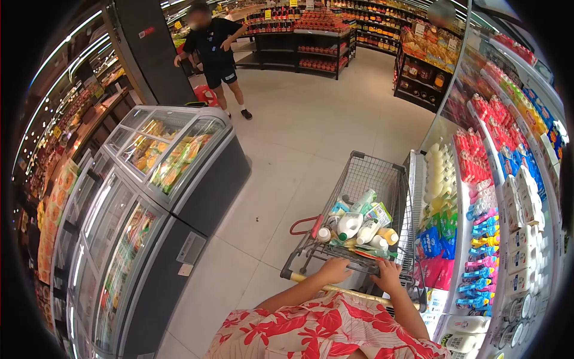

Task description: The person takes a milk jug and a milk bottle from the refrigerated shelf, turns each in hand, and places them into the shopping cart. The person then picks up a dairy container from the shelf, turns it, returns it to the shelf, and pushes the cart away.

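A wire shopping cart [375, 173] stands in front of me, with several bottles and packs lying at its near end. Among them are a large white bottle [350, 225] with a green cap and a bottle with orange-brown contents [390, 236]. My left hand [335, 271] rests at the near edge of the cart, just above the yellow handle bar, its fingers curled. Beside it, my right hand [387, 275] reaches over the same edge, close to the bottles. The fingertips of both hands are partly hidden, and what they grip is too small to make out.
Glass-topped freezers [212, 173] line the left side. Refrigerated shelves [463, 239] with bottles and packs run close along the cart's right. A person in dark clothes [212, 45] stands beyond the freezers, near a dark pillar [149, 54]. Display shelves [299, 51] stand at the back.
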Demonstrator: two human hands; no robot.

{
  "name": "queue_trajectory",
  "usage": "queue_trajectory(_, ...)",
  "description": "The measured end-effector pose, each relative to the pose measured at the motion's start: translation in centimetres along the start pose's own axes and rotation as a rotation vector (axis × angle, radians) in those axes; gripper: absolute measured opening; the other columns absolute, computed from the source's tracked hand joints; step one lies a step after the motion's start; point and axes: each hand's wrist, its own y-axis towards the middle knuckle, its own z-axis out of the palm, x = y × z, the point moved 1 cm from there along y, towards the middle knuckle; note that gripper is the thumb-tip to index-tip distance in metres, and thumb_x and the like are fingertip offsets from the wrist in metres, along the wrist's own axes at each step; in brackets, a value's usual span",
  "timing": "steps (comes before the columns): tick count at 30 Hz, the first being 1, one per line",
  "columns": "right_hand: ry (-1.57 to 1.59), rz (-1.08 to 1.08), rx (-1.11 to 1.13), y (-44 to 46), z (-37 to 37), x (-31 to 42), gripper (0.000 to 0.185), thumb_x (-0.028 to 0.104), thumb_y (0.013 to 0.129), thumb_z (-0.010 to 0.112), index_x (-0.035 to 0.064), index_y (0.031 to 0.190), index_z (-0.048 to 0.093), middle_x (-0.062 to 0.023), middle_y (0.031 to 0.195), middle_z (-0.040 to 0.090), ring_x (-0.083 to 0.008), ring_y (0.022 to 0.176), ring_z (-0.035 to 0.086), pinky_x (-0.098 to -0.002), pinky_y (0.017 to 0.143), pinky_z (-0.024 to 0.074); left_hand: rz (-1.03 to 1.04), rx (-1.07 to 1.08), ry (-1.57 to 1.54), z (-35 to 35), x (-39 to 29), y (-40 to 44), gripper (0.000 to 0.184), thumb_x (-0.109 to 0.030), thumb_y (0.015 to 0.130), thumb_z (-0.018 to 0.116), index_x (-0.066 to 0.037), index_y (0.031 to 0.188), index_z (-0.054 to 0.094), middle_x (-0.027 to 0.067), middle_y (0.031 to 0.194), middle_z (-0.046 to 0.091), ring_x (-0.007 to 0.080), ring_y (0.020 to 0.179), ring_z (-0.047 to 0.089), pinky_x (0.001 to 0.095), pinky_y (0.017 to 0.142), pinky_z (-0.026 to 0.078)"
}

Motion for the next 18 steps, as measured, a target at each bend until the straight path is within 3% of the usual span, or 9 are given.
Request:
queue_trajectory(6,0.003,-0.005,-0.028,2.5,-0.3,0.1,0.062,0.03,0.063,0.079,0.0141,0.117,0.055,-0.0077,0.109,0.059,-0.0291,0.104,0.053,-0.0509,0.09,0.0316,0.023,0.068,-0.034,-1.5,0.7,2.0,0.038,-0.035,0.082,0.061,-0.003,0.103,0.061,0.0196,0.1,0.063,0.038,0.095,0.059,0.0469,0.086,0.045)
queue_trajectory(8,0.005,0.065,0.007,3.2,-1.0,0.6,0.059,0.028,0.063,0.078,0.0126,0.116,0.056,-0.0084,0.11,0.06,-0.0291,0.106,0.052,-0.0514,0.093,0.0323,0.043,0.005,-0.05,-1.8,0.9,2.3,0.034,-0.032,0.081,0.062,-0.003,0.099,0.061,0.0182,0.098,0.063,0.0365,0.095,0.059,0.0465,0.085,0.045)
queue_trajectory(12,-0.036,0.036,-0.035,4.4,-0.6,0.5,0.059,0.027,0.062,0.079,0.0128,0.115,0.056,-0.0096,0.104,0.06,-0.0319,0.101,0.055,-0.0502,0.087,0.0336,0.119,-0.207,0.05,-3.2,2.7,0.9,0.027,-0.026,0.08,0.063,-0.003,0.094,0.061,0.0157,0.094,0.063,0.035,0.094,0.06,0.0453,0.083,0.047)
queue_trajectory(14,-0.066,0.056,-0.031,5.3,0.6,-0.3,0.06,0.027,0.06,0.078,0.013,0.114,0.056,-0.0104,0.103,0.06,-0.0333,0.1,0.054,-0.0498,0.087,0.0327,0.011,-0.33,0.042,-5.9,3.6,-0.4,0.025,-0.025,0.079,0.063,-0.003,0.091,0.06,0.0156,0.094,0.062,0.034,0.094,0.06,0.0458,0.083,0.048)
queue_trajectory(16,-0.101,0.054,-0.046,5.8,1.2,-0.2,0.06,0.028,0.06,0.077,0.0115,0.114,0.055,-0.0111,0.104,0.06,-0.034,0.101,0.054,-0.0505,0.088,0.0327,-0.118,-0.255,0.177,-8.1,5.0,-1.3,0.029,-0.024,0.081,0.06,-0.001,0.099,0.059,0.0154,0.098,0.06,0.0323,0.096,0.059,0.0436,0.083,0.048)
queue_trajectory(18,-0.136,0.053,0.016,6.6,1.6,-0.9,0.064,0.028,0.06,0.077,0.0135,0.118,0.053,-0.0109,0.106,0.06,-0.0335,0.102,0.054,-0.0506,0.09,0.0317,-0.176,-0.37,0.181,-8.9,6.1,-1.1,0.026,-0.022,0.081,0.06,0.0,0.096,0.059,0.015,0.096,0.06,0.0316,0.096,0.059,0.0432,0.082,0.048)
